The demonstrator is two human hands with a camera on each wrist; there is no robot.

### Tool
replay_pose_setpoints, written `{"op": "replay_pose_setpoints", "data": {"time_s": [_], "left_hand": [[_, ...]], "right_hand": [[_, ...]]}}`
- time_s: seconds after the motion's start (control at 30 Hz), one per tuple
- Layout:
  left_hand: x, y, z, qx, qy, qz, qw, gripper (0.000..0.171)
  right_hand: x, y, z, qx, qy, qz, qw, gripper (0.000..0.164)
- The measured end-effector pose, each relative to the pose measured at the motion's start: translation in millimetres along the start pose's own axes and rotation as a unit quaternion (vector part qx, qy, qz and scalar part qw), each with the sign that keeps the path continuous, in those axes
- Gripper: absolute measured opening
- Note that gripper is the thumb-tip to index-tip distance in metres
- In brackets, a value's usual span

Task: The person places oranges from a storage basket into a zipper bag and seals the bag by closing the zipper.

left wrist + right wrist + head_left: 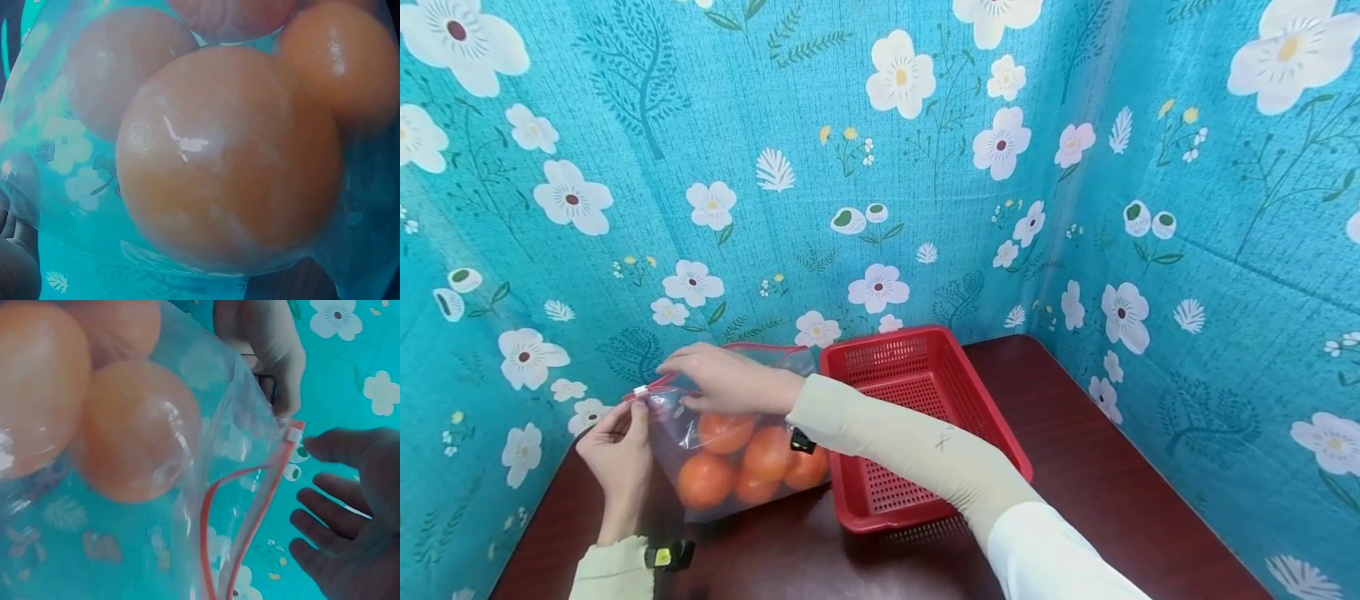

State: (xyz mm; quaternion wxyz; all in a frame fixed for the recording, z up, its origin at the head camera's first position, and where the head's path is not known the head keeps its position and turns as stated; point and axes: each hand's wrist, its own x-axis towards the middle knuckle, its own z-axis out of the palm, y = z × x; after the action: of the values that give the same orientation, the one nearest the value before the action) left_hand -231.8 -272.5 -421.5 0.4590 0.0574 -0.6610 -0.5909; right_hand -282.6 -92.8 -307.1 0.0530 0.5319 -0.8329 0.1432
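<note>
A clear slider zip bag (666, 433) with a red zip strip (247, 531) stands on the table, holding several oranges (706, 481). My left hand (617, 450) pinches the bag's top left corner, right by the white slider (294, 434). Beyond the slider the red strips spread apart, so the mouth gapes. My right hand (722, 379) is over the top of the bag; in the right wrist view its fingers (331, 515) are spread and hold nothing, the thumb close to the slider. In the left wrist view an orange (228, 162) fills the middle, seen through the plastic.
A red perforated plastic basket (992, 400) stands to the right of the bag, partly under my right forearm. The dark reddish-brown table (1075, 467) is bounded behind and at the sides by a blue flowered cloth (820, 275).
</note>
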Motion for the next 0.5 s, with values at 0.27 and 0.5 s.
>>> {"op": "replay_pose_setpoints", "data": {"time_s": [0.27,0.5], "left_hand": [[-0.3,-2.5,1.1,-0.082,-0.012,0.017,0.9964,0.025],[-3.7,0.2,-1.2,-0.008,-0.021,0.035,0.9991,0.023]], "right_hand": [[33.1,-7.9,9.4,0.003,-0.061,-0.028,0.998,0.051],[42.5,-6.4,15.5,0.074,-0.035,-0.026,0.996,0.031]]}}
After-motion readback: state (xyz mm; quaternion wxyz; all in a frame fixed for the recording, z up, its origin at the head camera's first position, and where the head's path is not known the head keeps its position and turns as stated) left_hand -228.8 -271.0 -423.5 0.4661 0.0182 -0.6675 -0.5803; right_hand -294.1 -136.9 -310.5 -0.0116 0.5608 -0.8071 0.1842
